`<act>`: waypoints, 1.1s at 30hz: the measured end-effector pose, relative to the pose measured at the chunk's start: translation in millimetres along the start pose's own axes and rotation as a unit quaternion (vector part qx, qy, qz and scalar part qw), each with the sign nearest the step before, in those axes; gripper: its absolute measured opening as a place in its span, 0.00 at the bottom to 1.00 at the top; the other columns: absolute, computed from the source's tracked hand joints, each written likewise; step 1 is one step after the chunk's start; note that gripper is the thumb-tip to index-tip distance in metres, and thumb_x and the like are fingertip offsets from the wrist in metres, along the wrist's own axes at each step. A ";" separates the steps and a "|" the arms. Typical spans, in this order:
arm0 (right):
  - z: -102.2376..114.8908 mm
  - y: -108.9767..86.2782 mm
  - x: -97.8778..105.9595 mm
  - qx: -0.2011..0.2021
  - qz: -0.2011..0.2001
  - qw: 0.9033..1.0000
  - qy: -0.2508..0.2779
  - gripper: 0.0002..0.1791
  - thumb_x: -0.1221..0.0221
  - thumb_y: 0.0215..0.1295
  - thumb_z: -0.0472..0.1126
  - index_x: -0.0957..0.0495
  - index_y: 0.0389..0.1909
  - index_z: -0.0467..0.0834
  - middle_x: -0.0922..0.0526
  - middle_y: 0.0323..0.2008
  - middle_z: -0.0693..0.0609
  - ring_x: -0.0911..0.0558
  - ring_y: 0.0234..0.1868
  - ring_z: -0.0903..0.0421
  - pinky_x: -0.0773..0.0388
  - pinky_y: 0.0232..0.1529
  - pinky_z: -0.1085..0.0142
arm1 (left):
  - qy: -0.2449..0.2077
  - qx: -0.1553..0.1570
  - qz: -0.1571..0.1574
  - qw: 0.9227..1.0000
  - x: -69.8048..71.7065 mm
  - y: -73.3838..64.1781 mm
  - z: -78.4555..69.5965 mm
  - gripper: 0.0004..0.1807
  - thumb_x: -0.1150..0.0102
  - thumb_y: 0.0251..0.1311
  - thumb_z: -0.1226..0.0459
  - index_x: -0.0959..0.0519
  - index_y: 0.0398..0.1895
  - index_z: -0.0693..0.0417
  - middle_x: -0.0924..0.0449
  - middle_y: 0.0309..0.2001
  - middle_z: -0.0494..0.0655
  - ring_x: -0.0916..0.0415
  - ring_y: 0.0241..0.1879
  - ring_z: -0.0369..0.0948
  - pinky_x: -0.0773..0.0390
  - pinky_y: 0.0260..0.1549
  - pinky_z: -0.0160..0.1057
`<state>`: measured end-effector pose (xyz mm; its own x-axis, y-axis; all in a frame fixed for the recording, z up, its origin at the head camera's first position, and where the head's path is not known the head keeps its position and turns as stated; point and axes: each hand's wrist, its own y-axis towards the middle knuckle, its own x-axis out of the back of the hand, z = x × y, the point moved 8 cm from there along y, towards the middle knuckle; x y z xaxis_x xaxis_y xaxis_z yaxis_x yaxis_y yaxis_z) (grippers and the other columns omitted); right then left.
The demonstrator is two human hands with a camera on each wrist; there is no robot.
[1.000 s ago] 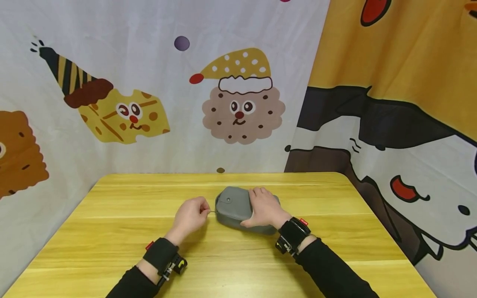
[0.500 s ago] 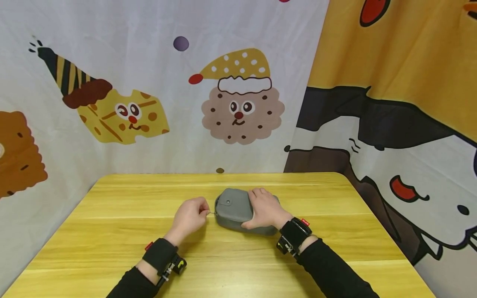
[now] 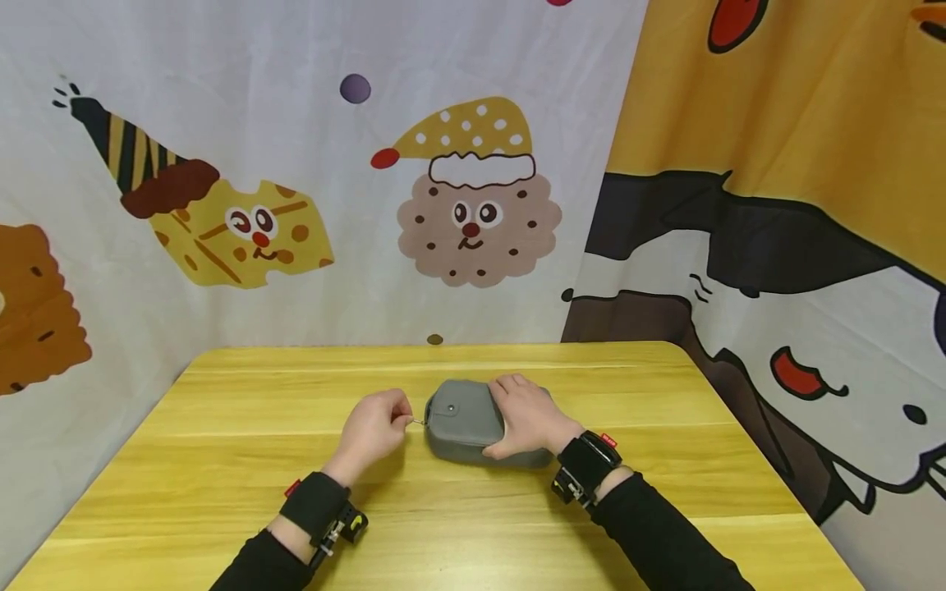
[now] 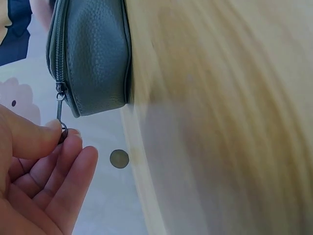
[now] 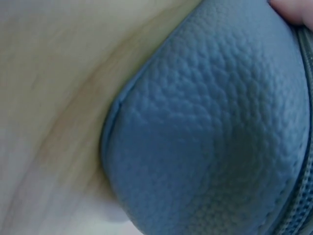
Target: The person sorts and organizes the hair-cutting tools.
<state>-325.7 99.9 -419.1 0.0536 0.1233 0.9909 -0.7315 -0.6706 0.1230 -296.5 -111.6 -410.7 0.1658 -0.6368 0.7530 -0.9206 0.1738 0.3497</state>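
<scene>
A grey pebbled-leather zippered pouch (image 3: 461, 414) lies on the wooden table, a small snap tab (image 3: 449, 409) on its upper left. My left hand (image 3: 373, 428) is just left of the pouch and pinches the zipper pull (image 4: 59, 110) between thumb and fingers. In the left wrist view the zipper slider (image 4: 60, 88) sits at the pouch's end, with the teeth running up from it looking joined. My right hand (image 3: 528, 417) grips the right part of the pouch, thumb on the near side and fingers across the top. Only a fingertip (image 5: 296, 10) shows in the right wrist view.
The light wooden table (image 3: 244, 460) spreads around the pouch on all sides. A cartoon-printed curtain (image 3: 296, 312) hangs behind its far edge, and another printed curtain (image 3: 739, 271) is at the right. Black wrist straps (image 3: 318, 505) with small cameras are on both arms.
The left end of the pouch has shifted slightly toward me. My left hand still pinches the zipper pull and my right hand keeps its hold; the head view has turned a little.
</scene>
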 end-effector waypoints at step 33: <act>2.3 13.1 -1.8 0.103 0.034 0.994 0.025 0.59 0.30 0.38 0.66 0.35 0.70 0.37 0.30 0.65 0.43 0.31 0.65 0.46 0.28 0.60 0.52 | 0.029 -0.010 -0.025 0.999 2.6 19.5 10.3 0.10 0.34 0.55 0.74 0.23 0.25 0.52 0.25 0.24 0.42 0.30 0.24 0.40 0.27 0.26 0.42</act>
<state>-333.8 89.2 -419.2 -0.0286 0.1046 0.9941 -0.5776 -0.8134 0.0690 -317.6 -117.6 -407.7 0.2323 -0.5997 0.7658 -0.9038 0.1579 0.3979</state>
